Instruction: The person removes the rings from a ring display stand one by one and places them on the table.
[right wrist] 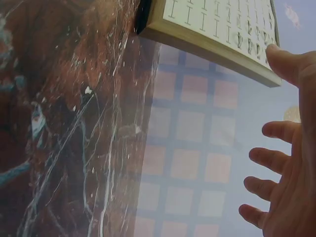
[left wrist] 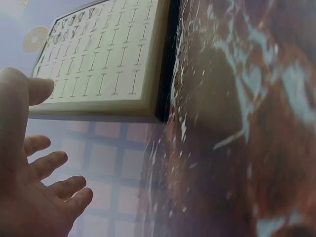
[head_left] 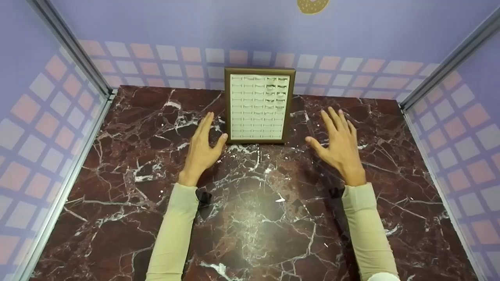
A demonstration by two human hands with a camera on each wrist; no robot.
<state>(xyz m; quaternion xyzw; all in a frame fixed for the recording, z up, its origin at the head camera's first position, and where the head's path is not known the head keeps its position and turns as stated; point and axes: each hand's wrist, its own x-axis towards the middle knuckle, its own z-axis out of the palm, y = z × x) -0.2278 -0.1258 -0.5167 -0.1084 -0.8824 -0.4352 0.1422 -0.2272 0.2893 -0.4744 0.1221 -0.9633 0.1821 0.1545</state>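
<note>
A brown-framed ring display board [head_left: 258,117] stands upright at the back of the marbled table. Its pale face carries rows of short slits, and several rings [head_left: 270,93] sit in the upper right slots. My left hand [head_left: 203,150] is just left of the board, fingers extended and thumb tip near the lower left corner of the frame. On the other side, my right hand [head_left: 339,150] is held with fingers spread, a short gap from the frame's right edge. Both wrist views show bare palms, the left hand [left wrist: 39,197] and right hand [right wrist: 286,173] holding nothing.
The dark red marbled tabletop [head_left: 117,226] has white veins. Behind it rises a lilac wall [head_left: 164,23] with pink and white checks. Side panels [head_left: 468,128] with metal edge strips close in the left and right.
</note>
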